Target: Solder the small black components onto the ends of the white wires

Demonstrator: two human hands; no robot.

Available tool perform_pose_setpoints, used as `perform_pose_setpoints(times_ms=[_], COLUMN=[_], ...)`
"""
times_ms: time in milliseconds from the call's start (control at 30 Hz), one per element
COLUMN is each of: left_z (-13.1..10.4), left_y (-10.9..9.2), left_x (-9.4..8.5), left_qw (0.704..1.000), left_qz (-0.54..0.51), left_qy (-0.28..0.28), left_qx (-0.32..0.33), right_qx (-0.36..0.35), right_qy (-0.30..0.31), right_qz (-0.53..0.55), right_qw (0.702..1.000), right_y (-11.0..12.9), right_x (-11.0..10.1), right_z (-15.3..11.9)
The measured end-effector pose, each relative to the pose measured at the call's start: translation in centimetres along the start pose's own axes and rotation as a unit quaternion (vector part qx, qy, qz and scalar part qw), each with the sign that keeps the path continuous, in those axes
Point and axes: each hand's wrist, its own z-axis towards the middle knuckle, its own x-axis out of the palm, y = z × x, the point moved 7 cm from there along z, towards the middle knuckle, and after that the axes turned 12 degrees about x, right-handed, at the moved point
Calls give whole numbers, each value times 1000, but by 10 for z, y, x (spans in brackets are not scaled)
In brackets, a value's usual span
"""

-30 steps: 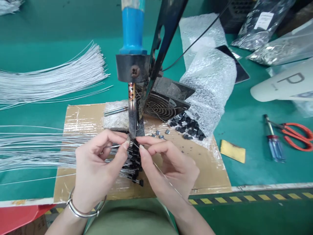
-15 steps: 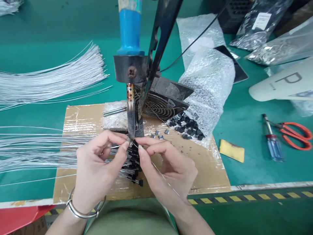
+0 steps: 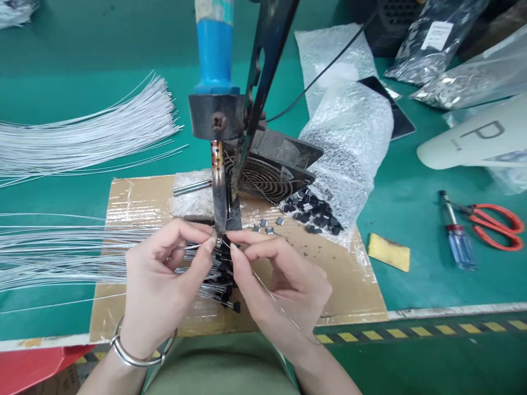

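Note:
A soldering iron (image 3: 214, 60) with a blue handle is fixed upright in a stand, its tip pointing down between my hands. My left hand (image 3: 162, 285) is closed, pinching a thin white wire (image 3: 190, 247) right at the iron's tip; whatever small part sits at the wire's end is mostly hidden by the fingers. Close by on the right, my right hand (image 3: 284, 280) pinches a thin strand of solder wire (image 3: 272, 298), which runs back across the palm to the wrist. Below the fingertips lie several white wires with black connectors (image 3: 225, 280) on their ends.
Under the work is a cardboard sheet (image 3: 349, 296). Behind the iron stands a fan (image 3: 267, 178). Loose black connectors (image 3: 315, 211) lie by bubble wrap (image 3: 349, 137). Rightward are a yellow sponge (image 3: 389, 252), a screwdriver (image 3: 461, 247) and red-handled scissors (image 3: 498, 225). A wire bundle (image 3: 102, 131) lies left.
The whole view has shifted slightly. Both hands stay at the iron's tip with the same grip, and nothing has been let go.

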Motion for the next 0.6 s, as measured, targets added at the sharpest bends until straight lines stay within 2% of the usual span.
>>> perform_pose_setpoints(times_ms=[200, 600], left_z=[0, 0], left_y=[0, 2], left_x=[-1, -1], left_qw=[1000, 1000], left_qz=[3, 6], left_qy=[-3, -1], left_qx=[6, 8], right_qx=[-22, -21], right_qy=[-4, -3], right_qz=[-8, -12], right_qw=[1000, 1000], right_y=[1, 1], right_x=[0, 0], right_z=[-1, 0])
